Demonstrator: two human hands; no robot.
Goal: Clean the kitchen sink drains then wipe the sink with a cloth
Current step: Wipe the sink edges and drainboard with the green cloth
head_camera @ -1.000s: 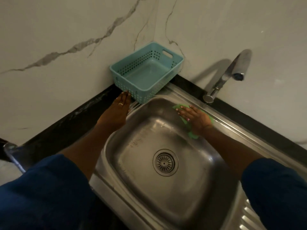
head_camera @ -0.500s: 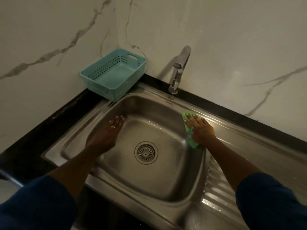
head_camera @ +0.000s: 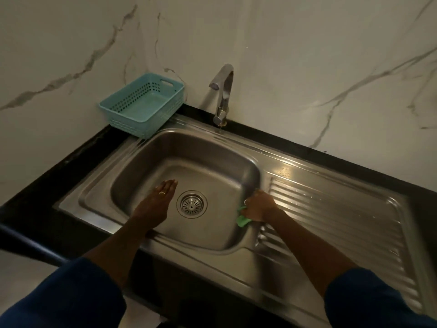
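Observation:
A stainless steel sink (head_camera: 208, 150) has a round slotted drain (head_camera: 191, 204) in the middle of its basin floor. My left hand (head_camera: 157, 204) hangs flat inside the basin just left of the drain, fingers together, a ring on one finger, holding nothing. My right hand (head_camera: 259, 205) presses a green cloth (head_camera: 242, 221) against the basin's right rim, where the bowl meets the ribbed drainboard (head_camera: 331, 209). Most of the cloth is hidden under the hand.
A teal perforated plastic basket (head_camera: 144, 105) stands at the back left corner on the black counter (head_camera: 47, 190). A chrome tap (head_camera: 222, 95) rises behind the basin against the marble wall. The drainboard runs off to the right.
My right hand has slid the cloth from the basin's back wall along the right rim toward the front. My left hand left the back left rim and dropped into the basin beside the drain.

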